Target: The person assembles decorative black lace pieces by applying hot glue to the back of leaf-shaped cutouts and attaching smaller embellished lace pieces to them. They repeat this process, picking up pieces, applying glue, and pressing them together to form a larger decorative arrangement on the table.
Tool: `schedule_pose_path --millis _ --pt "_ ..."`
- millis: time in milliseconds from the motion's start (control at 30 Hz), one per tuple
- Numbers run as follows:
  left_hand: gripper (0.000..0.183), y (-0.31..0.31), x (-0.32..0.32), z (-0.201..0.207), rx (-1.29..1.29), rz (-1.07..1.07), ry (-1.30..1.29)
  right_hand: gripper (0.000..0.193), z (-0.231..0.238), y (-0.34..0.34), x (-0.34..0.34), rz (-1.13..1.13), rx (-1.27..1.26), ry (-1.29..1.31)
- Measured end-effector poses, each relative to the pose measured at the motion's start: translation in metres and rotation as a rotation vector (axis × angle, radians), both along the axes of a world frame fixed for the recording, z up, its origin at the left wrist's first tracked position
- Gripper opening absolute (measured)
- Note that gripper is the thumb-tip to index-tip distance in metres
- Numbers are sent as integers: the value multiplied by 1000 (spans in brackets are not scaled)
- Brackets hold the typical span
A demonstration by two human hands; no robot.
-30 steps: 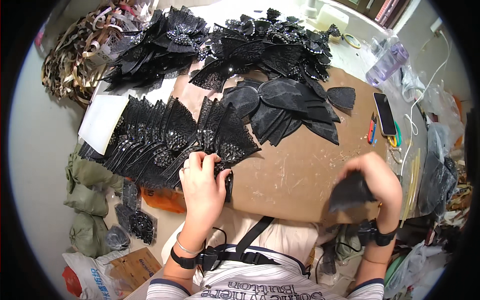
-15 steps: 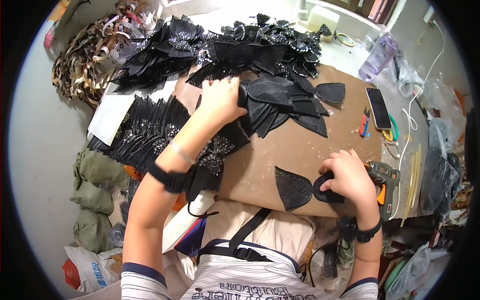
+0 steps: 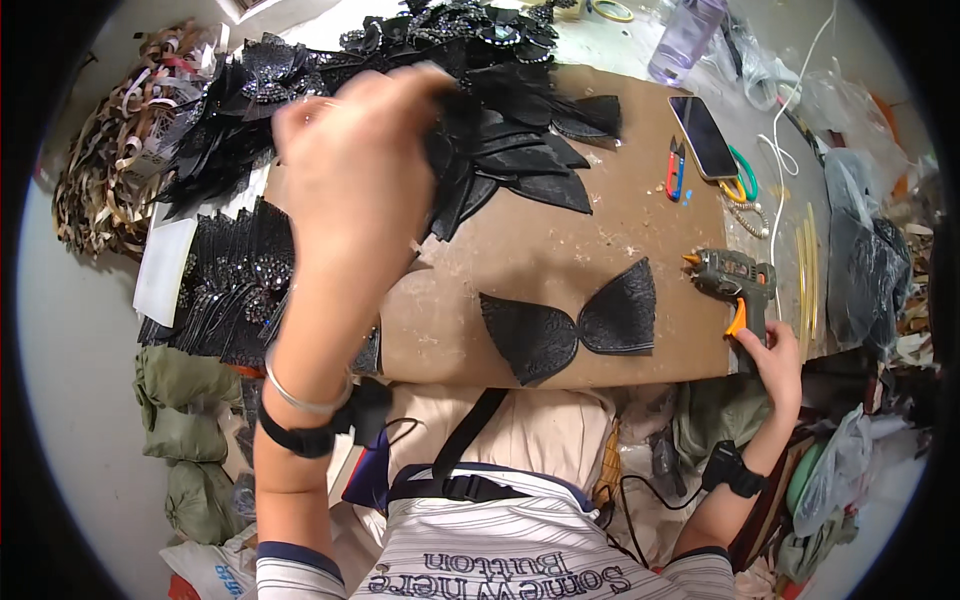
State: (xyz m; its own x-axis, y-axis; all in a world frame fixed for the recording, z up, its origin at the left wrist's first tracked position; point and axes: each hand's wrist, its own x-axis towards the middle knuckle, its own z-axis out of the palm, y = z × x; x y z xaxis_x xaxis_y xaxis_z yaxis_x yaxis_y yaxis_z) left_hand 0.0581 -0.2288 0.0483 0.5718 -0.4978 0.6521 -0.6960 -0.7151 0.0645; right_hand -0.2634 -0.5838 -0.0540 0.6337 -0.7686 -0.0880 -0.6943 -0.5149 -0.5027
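Seen from above by a head-worn camera, a person in a striped shirt sits at a brown cardboard work surface (image 3: 560,250) that covers a cluttered table.

Nearest, at the lower right, the right hand (image 3: 775,355) wraps its fingers closed around the handle of a grey-green hot glue gun (image 3: 735,280) with an orange trigger and nozzle; the gun stands at the board's right edge, nozzle pointing left. A dark watch sits on that wrist.

Just left of the gun, near the board's front edge, a black bow-shaped fabric piece (image 3: 570,325) lies flat and alone, touching neither hand.

On the left, the left hand (image 3: 350,170) is raised close to the camera and blurred. It reaches over a heap of black leaf-shaped fabric pieces (image 3: 520,150); its fingertips appear to pinch one of them, though the blur makes the grip hard to confirm. A bangle and a dark band circle that wrist.

Beside the left forearm lies a row of black sequinned pieces (image 3: 225,285).

Farther back on the right are small red and blue snips (image 3: 675,165), a dark phone (image 3: 708,135) and a clear purple bottle (image 3: 685,40). At the far left sits a tangle of tan ribbon (image 3: 100,180).
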Motion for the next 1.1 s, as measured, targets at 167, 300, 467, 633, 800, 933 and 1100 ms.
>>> schedule_pose_path --millis 167,300,467,633,800,933,1100 --pt "18 -41 -45 -68 171 -256 531 50 -16 -4 6 -87 545 -353" --pt "22 -44 -46 -113 227 -299 461 66 -4 30 -8 -54 333 -603" --pt "22 -34 -55 -118 70 -288 322 82 15 72 -16 154 1443 -907" --pt "49 -12 -103 -110 96 -303 534 64 46 129 18 191 1357 -873" --pt "44 -3 -91 -133 175 -236 528 46 61 158 62 195 1241 -630" --pt "38 4 -89 -133 85 -227 615 56 55 149 72 294 1033 -417" --pt "38 2 -87 -138 21 -194 627 59 50 151 81 285 959 -250"
